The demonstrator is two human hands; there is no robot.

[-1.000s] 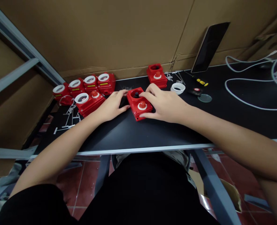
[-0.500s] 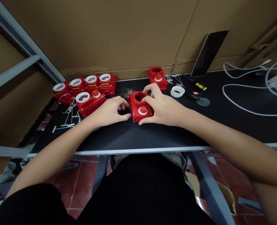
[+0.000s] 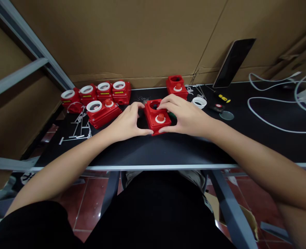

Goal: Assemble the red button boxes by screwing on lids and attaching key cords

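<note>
A red box point(image 3: 153, 121) with a round opening and a red button in a white ring lies on the black table in front of me. My left hand point(image 3: 129, 121) grips its left side, thumb at the front corner and fingertips at the back corner. From the right, my right hand point(image 3: 185, 116) holds the same box, with fingertips at the rim of the opening and the thumb along the front edge. Part of the box's right side is hidden behind that hand.
Several red boxes with white rings point(image 3: 104, 86) stand at the back left. Another red box point(image 3: 177, 86), white rings point(image 3: 199, 102), a clear disc point(image 3: 227, 115), a yellow-black screwdriver point(image 3: 222, 98), a leaning phone point(image 3: 234, 62) and a white cable point(image 3: 269, 128) are to the right. Metal T-shaped rods point(image 3: 76, 136) lie left.
My left hand has moved right and now touches the box, its thumb at the front corner. The box has turned slightly between my hands. The whole view has shifted a little.
</note>
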